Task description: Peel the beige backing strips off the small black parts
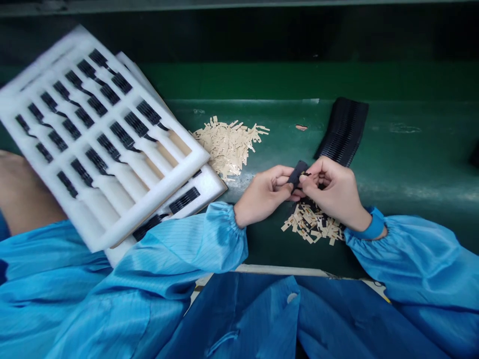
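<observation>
My left hand [264, 193] and my right hand [334, 192] meet over the green work surface [404, 154], both pinching one small black flat part [298, 172] between fingers and thumbs. Under my right hand lies a small heap of tan paper strips [313, 224] with a few black parts mixed in. Both arms wear light blue sleeves.
A white foam tray [101, 144] with rows of black parts is in the air at the left, blurred, above a second tray [194, 192]; a bare arm of another person [22, 194] shows beneath it. A larger heap of tan strips [228, 142] and a stack of black parts [343, 130] lie behind my hands.
</observation>
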A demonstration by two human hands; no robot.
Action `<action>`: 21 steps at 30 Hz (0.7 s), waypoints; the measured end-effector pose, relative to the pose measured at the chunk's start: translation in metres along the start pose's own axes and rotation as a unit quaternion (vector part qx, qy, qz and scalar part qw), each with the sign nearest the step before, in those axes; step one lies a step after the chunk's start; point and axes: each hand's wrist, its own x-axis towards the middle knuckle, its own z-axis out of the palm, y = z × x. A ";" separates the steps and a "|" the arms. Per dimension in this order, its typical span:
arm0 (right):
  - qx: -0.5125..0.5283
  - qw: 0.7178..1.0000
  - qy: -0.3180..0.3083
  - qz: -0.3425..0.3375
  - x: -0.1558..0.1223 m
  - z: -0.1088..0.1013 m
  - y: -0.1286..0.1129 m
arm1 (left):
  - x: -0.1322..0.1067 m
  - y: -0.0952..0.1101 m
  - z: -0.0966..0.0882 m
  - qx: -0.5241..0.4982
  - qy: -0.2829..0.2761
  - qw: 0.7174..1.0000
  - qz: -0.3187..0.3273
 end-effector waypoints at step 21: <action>0.061 0.993 0.098 0.010 -0.002 -0.005 -0.003 | 0.001 0.003 0.002 -0.070 0.017 0.997 -0.022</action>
